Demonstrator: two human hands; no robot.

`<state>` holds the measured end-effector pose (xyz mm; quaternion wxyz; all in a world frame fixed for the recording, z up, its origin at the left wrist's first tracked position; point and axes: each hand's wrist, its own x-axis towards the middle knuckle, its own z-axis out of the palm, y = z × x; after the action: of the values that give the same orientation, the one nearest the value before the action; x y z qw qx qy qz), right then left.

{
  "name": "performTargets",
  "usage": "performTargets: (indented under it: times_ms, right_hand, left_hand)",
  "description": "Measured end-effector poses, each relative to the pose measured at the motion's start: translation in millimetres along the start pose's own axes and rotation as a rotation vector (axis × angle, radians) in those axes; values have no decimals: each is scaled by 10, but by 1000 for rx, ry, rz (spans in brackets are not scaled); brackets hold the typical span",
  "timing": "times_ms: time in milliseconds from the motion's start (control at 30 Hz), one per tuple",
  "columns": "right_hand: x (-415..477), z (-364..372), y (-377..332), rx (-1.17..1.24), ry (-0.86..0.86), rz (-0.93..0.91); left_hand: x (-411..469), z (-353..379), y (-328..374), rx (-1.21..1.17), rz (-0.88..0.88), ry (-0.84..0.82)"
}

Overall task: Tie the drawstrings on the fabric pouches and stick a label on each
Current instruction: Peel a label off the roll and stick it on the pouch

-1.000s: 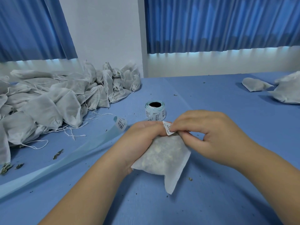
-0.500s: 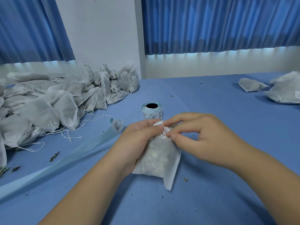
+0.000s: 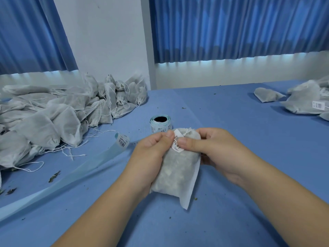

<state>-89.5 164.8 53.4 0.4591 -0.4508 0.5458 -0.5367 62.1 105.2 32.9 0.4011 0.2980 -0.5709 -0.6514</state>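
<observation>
1. Blue cloth covers the table (image 3: 249,139).
2. One full pouch (image 3: 176,172) is in the middle, between both hands.
3. The left hand (image 3: 151,152) grips its left side. The right hand (image 3: 219,150) curls round its top. Both thumbs (image 3: 186,144) press a white label (image 3: 176,139) onto it.
4. Its string (image 3: 187,131) looks pulled tight, so I think this pouch is almost done.
5. The label roll (image 3: 160,123) stands just behind. The big pile (image 3: 53,122) on the left probably needs labels. One of the right pouches (image 3: 302,104) shows a label.
6. The knot is too small to see. The right pouches are cut off.
</observation>
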Motion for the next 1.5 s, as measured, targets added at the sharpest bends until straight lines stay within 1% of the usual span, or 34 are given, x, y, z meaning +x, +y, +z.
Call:
performTargets:
  times_ms: [67,133,200,267,333,400,467,533,600,700,767,833,900,967,1000,1067,1200,1300,1400,1500]
  right_hand:
    - [6,-15,2,31,-1,9]
    - [24,-39,-2,44,35,-9]
    - [34,-86,-18,48,79,-36]
    - [30,-154,-35,30,106,-39]
    - [9,-245,-46,0,108,13]
    - [-58,-381,-54,-50,76,85]
    - [-158,-552,-52,-93,-19,126]
    - [-264,-726,-37,-85,-115,138]
    - [-339,-887,-14,-27,-122,129]
    - [-345,-1124,-3,52,41,126]
    - [-268,-1321,-68,166,146,83]
    - [-146,-1552,-165,431,296,-29]
    - [-24,-1775,-229,684,506,-107]
    - [78,-1884,-191,729,677,-63]
    - [127,-1873,-134,706,714,-14]
    - [235,-1715,-11,671,681,63]
    - [453,-1072,64,537,477,117]
    - [567,-577,20,440,338,97]
    - [655,-7,-62,370,169,64]
    - [705,504,-124,311,94,27]
  left_hand:
    - [1,42,-4,38,35,51]
    - [17,104,-11,134,69,101]
    - [35,197,6,187,53,90]
    - [88,302,20,168,2,84]
    - [189,436,25,110,-41,116]
    - [313,618,17,38,-86,166]
    - [437,827,-6,3,-111,210]
    - [547,1053,-38,28,-76,226]
    - [635,1271,-66,58,-59,231]
    - [735,1546,-83,15,-116,172]
    - [793,1672,-82,12,-127,130]
    - [812,1730,-64,-16,-116,124]
    - [797,1716,-48,-43,-118,123]
    - [764,1648,-34,-49,-131,112]
    - [747,1597,-32,-61,-139,112]
    - [704,1464,-15,-87,-156,122]
    - [630,1112,60,-102,-140,181]
    - [550,827,187,-81,-98,213]
    - [451,413,338,-12,-29,257]
    - [353,-47,452,43,14,329]
